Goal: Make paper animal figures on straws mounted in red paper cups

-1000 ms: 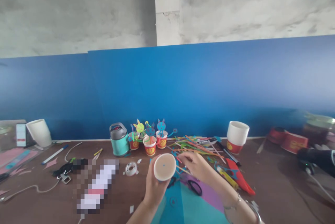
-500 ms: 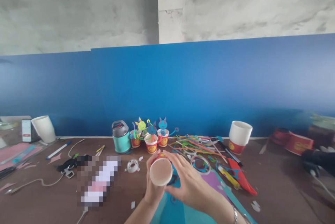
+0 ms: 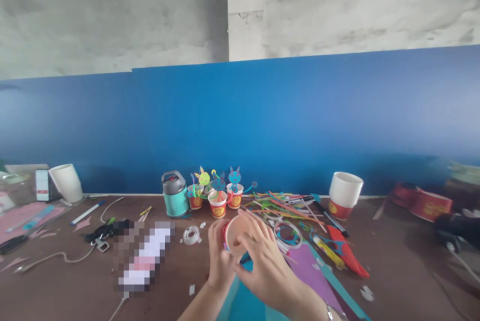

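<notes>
A white and red paper cup [image 3: 236, 238] is tipped so that its round end faces me. Fingers of my left hand [image 3: 220, 256] wrap around its left side, closed on it. From the right, my right hand [image 3: 268, 261] is closed over the cup, with a finger bent against or into the round end; its other fingertips lie along the far rim. Sheets of blue paper [image 3: 245, 296] and purple paper [image 3: 309, 266] lie under and beside my hands. Just beyond stand small red cups [image 3: 217, 206] with paper cat figures [image 3: 234, 176] rising from them.
A teal flask [image 3: 175, 201] and a tape roll [image 3: 191, 235] are to the left. Thin paper strips [image 3: 285, 206], a yellow cutter [image 3: 328, 252], red scissors-like piece [image 3: 348, 253] and stacked paper cups [image 3: 345, 193] are to the right. A blue partition [image 3: 240, 121] closes the back.
The cup has turned and shifted slightly right. My right hand's fingers have moved over its round end, one bending onto it. My left hand stays around the cup.
</notes>
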### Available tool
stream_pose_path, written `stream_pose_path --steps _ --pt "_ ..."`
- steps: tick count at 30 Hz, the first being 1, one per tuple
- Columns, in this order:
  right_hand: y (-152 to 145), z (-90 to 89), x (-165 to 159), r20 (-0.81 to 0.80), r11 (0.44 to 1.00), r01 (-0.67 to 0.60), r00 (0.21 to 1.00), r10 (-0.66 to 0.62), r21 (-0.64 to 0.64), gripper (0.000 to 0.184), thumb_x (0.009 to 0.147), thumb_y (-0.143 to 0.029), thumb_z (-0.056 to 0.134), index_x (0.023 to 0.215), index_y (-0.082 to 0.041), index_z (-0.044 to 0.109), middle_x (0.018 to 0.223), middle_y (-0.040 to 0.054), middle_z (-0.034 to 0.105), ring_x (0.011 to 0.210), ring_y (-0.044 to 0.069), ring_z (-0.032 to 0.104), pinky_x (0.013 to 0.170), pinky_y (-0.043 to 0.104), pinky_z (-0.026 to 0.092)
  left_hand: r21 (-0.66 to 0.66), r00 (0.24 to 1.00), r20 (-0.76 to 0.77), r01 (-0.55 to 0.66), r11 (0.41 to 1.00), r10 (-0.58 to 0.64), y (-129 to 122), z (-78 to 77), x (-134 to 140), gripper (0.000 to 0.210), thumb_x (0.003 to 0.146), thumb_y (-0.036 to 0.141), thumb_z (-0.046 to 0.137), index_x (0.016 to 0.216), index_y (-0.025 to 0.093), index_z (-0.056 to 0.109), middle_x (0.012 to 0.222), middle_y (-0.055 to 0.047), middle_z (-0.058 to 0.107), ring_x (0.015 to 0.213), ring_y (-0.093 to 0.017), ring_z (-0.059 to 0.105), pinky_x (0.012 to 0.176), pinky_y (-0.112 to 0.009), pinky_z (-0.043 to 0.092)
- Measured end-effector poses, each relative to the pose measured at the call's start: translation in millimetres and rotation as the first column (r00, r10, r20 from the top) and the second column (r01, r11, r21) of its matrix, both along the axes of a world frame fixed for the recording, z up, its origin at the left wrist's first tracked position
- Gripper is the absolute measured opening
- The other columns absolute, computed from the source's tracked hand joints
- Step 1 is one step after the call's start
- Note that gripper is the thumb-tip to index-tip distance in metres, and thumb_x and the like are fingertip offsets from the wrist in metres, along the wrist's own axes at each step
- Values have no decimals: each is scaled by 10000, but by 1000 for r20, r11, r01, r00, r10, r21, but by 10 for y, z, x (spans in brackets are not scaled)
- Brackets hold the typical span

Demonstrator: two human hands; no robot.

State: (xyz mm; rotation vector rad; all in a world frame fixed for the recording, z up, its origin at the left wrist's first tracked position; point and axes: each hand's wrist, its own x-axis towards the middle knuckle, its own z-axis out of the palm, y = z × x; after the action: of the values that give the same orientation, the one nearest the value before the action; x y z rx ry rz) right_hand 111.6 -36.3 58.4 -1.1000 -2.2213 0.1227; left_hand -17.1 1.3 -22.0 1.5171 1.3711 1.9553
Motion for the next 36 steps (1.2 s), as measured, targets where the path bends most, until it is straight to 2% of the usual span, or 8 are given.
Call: stream_pose_path --steps 4,7,14,19,24,31,34,36 --pt "105 -46 10 -92 996 74 993 -78 -53 101 751 -109 535 777 -198 575 1426 123 420 1354 310 293 1060 501 299 41 975 -221 27 999 -17 39 -2 -20 485 683 193 717 1137 224 551 1060 -77 541 995 -261 558 871 -417 492" --pt "191 -52 47 -172 992 77 981 -94 -105 99 748 -106 524 747 -191 576 1390 145 453 1320 302 354 1045 487 321 11 965 -262 0 1000 3 54 -10 -16 478 694 216 719 1142 221 552 1029 -76 538 950 -255 564 834 -403 505" --pt "324 -85 116 -329 969 40 936 -122 -246 77 736 -153 542 720 -209 593 1379 110 462 1296 270 402 1003 438 383 -21 951 -308 -16 1000 9 54 17 -8 427 705 211 694 1111 211 565 994 -79 548 914 -259 566 818 -410 505" --pt "319 -49 110 -303 963 51 944 -133 -265 45 712 -166 581 698 -203 603 1372 115 473 1276 282 423 1005 429 373 -43 950 -312 -11 999 -2 57 7 -8 446 686 200 706 1111 216 573 980 -74 554 901 -257 566 805 -396 506" --pt "280 -6 102 -237 980 78 964 -121 -183 76 711 -139 575 666 -200 585 1369 106 487 1279 291 409 1021 465 330 -50 944 -329 -5 999 -11 47 -7 -5 440 704 236 701 1124 208 570 1007 -83 548 924 -262 564 827 -404 498" --pt "230 35 130 -156 986 14 987 -41 -167 150 713 -113 536 603 -198 594 1370 85 510 1316 306 364 1038 494 298 -20 923 -384 -17 1000 8 51 -52 -24 430 736 272 675 1148 221 564 1022 -89 565 954 -277 561 850 -439 480" --pt "284 41 182 -269 978 -60 963 3 -201 175 735 -136 513 739 -214 671 1365 85 514 1289 275 413 1041 452 327 10 945 -327 0 1000 3 78 -82 -35 475 719 285 704 1160 217 544 1054 -98 586 987 -284 572 859 -427 484" --pt "362 23 234 -387 981 -32 921 -46 -193 232 776 -187 484 889 -214 684 1312 105 552 1232 251 479 1013 412 372 19 959 -280 38 999 -31 93 -105 -34 507 709 300 723 1165 206 523 1092 -109 594 1015 -284 580 872 -421 487"
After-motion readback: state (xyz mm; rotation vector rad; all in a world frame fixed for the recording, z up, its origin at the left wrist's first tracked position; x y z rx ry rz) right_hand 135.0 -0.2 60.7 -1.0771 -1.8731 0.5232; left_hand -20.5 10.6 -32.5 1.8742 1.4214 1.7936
